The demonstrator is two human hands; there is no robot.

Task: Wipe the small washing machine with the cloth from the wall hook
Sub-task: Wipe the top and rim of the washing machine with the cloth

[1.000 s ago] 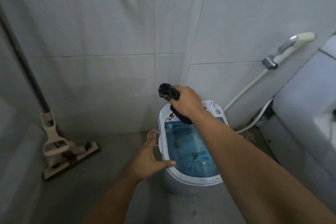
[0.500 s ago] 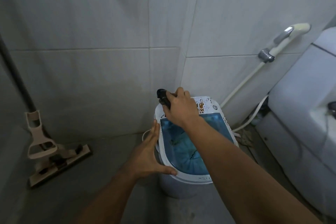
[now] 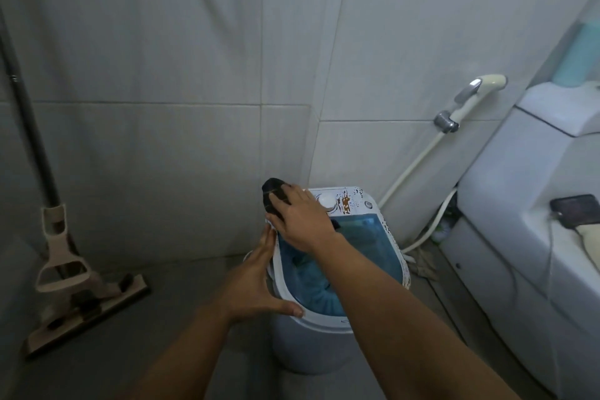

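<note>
Pressing one dark cloth (image 3: 274, 196) onto one washing machine (image 3: 311, 344), right hand (image 3: 303, 221) grips it (left hand (image 3: 256, 282) spread open).

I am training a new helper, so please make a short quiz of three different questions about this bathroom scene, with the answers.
1. True or false: the right hand presses a dark cloth on the washing machine.
2. Where is the left hand? A) on the mop B) flat against the machine's left side C) on the sprayer
3. Fill in: the mop leans against the ____.

Key: 1 true; 2 B; 3 wall
</note>
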